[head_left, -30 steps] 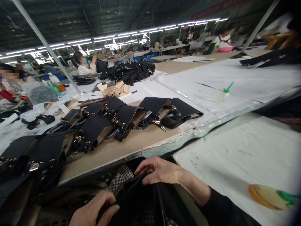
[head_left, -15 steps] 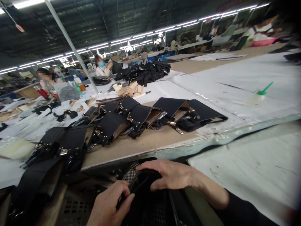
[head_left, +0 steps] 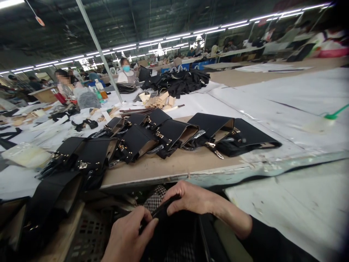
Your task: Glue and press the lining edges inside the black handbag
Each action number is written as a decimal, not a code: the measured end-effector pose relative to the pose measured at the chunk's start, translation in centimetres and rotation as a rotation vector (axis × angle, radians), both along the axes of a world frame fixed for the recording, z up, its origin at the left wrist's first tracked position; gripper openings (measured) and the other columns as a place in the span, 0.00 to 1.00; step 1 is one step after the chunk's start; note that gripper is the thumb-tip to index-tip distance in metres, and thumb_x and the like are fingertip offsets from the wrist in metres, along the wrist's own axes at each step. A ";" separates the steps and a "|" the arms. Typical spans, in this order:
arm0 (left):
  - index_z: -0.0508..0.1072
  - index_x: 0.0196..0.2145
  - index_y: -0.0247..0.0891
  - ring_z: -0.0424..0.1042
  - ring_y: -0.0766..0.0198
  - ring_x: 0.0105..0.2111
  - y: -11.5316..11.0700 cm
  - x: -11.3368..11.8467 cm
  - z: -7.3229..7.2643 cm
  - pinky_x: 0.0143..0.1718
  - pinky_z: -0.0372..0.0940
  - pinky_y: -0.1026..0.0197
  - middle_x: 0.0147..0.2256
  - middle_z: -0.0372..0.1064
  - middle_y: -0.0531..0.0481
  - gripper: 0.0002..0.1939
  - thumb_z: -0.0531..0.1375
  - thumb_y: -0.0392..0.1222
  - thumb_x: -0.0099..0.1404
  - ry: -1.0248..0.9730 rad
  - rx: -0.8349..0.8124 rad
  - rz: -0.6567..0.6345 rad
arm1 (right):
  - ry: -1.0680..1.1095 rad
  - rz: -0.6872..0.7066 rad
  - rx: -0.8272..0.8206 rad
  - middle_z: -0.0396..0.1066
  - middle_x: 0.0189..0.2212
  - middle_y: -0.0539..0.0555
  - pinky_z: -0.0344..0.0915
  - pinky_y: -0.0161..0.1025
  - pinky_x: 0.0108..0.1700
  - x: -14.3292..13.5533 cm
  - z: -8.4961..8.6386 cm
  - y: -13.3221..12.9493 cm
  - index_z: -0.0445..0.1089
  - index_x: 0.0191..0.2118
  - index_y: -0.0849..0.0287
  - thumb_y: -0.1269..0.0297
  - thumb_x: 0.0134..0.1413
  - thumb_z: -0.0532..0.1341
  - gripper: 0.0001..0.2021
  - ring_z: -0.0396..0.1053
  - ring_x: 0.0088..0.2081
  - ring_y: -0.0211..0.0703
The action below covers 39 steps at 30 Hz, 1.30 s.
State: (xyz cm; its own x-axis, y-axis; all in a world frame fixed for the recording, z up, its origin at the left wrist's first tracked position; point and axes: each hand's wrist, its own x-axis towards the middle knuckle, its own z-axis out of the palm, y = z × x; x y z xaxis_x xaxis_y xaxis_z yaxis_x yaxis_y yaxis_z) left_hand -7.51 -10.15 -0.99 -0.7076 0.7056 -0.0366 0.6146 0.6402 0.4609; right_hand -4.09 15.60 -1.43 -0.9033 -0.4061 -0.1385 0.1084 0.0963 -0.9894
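Observation:
Low in front of me, below the table edge, I hold a black piece point(head_left: 166, 210) that looks like part of a bag; its full shape is lost in the dark. My left hand point(head_left: 131, 233) pinches its near edge between thumb and fingers. Farther along the same edge, my right hand point(head_left: 188, 200) grips it, thumb on the near side and fingers behind. Black-and-white checked cloth point(head_left: 155, 198) shows just beyond my hands. On the table lie several black handbags with gold clasps, one of them a handbag point(head_left: 139, 140) lying right ahead.
The worktable point(head_left: 152, 171) has a worn front edge just beyond my hands. A plastic crate point(head_left: 89, 233) stands at lower left. Farther off are a heap of black pieces point(head_left: 182, 80), tan scraps point(head_left: 160, 100), a green-tipped bottle point(head_left: 327, 122) and a masked person point(head_left: 125, 74).
My right hand has closed from a spread pose onto the black piece's edge. My left hand keeps its pinch. The whole view has shifted, with the table's things now farther right.

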 end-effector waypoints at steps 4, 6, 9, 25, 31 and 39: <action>0.70 0.32 0.42 0.73 0.64 0.28 0.6 0.0 1.0 0.30 0.59 0.65 0.28 0.73 0.56 0.12 0.55 0.47 0.72 -0.055 -0.085 0.068 | 0.065 -0.024 0.066 0.81 0.37 0.49 0.68 0.37 0.46 0.1 0.1 -0.5 0.83 0.42 0.55 0.64 0.54 0.68 0.10 0.74 0.40 0.45; 0.70 0.32 0.42 0.73 0.63 0.28 0.8 0.0 1.2 0.30 0.58 0.64 0.28 0.73 0.55 0.11 0.55 0.46 0.72 -0.069 -0.106 0.090 | 0.097 -0.034 0.108 0.81 0.36 0.48 0.68 0.36 0.45 0.1 0.2 -0.6 0.83 0.42 0.55 0.64 0.55 0.67 0.09 0.75 0.39 0.45; 0.70 0.32 0.42 0.73 0.62 0.29 1.0 -0.1 1.1 0.31 0.58 0.64 0.29 0.73 0.55 0.11 0.55 0.45 0.72 -0.093 -0.108 0.092 | 0.118 -0.050 0.150 0.82 0.37 0.49 0.68 0.36 0.45 0.3 0.2 -0.7 0.83 0.42 0.55 0.64 0.56 0.66 0.09 0.75 0.39 0.45; 0.65 0.48 0.42 0.75 0.61 0.33 -1.3 0.5 0.6 0.36 0.63 0.64 0.35 0.75 0.56 0.15 0.62 0.41 0.64 -0.274 -0.008 0.155 | 0.182 -0.167 0.374 0.77 0.28 0.47 0.64 0.34 0.39 0.7 -0.4 -1.7 0.80 0.33 0.56 0.63 0.59 0.64 0.07 0.71 0.34 0.42; 0.76 0.39 0.42 0.76 0.64 0.34 -5.7 2.2 -0.5 0.36 0.66 0.68 0.34 0.74 0.52 0.11 0.56 0.49 0.72 -0.168 0.030 0.018 | 0.167 -0.093 0.297 0.77 0.31 0.47 0.64 0.35 0.42 0.6 -0.7 -1.4 0.80 0.35 0.55 0.61 0.61 0.63 0.08 0.72 0.36 0.43; 0.75 0.35 0.40 0.74 0.66 0.31 -6.4 2.5 -0.9 0.35 0.67 0.71 0.30 0.71 0.53 0.12 0.55 0.44 0.75 -0.036 0.219 -0.164 | 0.121 0.009 0.216 0.75 0.30 0.48 0.65 0.35 0.43 0.1 -0.2 -1.4 0.80 0.35 0.58 0.62 0.60 0.63 0.09 0.71 0.35 0.42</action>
